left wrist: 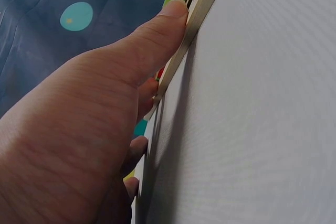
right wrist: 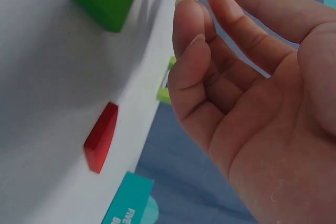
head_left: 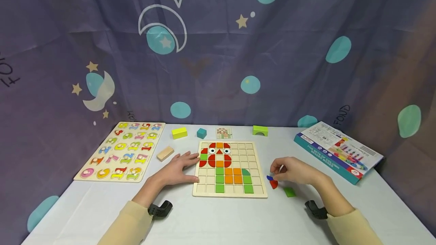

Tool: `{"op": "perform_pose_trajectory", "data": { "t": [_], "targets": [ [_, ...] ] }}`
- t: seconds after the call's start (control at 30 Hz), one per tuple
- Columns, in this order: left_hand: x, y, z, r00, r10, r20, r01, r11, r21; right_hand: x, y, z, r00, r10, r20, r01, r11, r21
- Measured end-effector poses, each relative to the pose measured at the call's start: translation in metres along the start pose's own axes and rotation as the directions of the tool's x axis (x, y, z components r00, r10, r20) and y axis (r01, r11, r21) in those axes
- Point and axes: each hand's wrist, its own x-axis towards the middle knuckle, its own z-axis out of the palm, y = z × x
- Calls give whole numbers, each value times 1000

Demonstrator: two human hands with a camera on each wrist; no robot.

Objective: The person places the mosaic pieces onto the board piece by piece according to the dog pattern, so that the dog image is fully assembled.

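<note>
A wooden grid board (head_left: 257, 184) lies flat in the middle, with red, orange, green and white tiles forming an animal-like picture. My left hand (head_left: 178, 169) rests at its left side, fingers spread, the fingertips and thumb (left wrist: 157, 35) touching the board's edge. To the right of the board, my right hand (head_left: 294, 169) hovers low over loose pieces with its fingers loosely bent; no piece shows between them in the right wrist view. Close by its fingertips lie a blue piece (head_left: 269, 178) and a red piece (head_left: 273, 184). A green tile (head_left: 290, 192) and another red piece (right wrist: 101, 137) lie near the hand.
At left lies a number puzzle board (head_left: 112, 154). Behind the grid stand a yellow block (head_left: 179, 133), a teal cube (head_left: 201, 133), a picture card (head_left: 224, 133) and a green arch (head_left: 260, 131). A plain wooden block (head_left: 165, 153) sits left, a boxed game (head_left: 337, 150) right.
</note>
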Motion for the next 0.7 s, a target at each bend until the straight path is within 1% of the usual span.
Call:
{"op": "perform_pose_trajectory", "data": {
  "t": [0.17, 0.37, 0.5, 0.7],
  "targets": [
    [-1, -1, 1, 1000, -13, 0, 13, 1000, 10, -3, 2, 2, 1000, 3, 10, -3, 1000, -10],
    [-2, -1, -2, 1000, 3, 2, -3, 1000, 5, -5, 2, 8, 998, 37, 51, -37, 999, -7],
    [-2, 0, -2, 1000, 2, 0, -2, 1000, 4, -5, 2, 12, 998, 29, 47, -28, 999, -21],
    [-1, -1, 0, 1000, -3, 3, 3, 1000, 0, -3, 0, 16, 999, -19, 41, 22, 996, -84]
  ]
}}
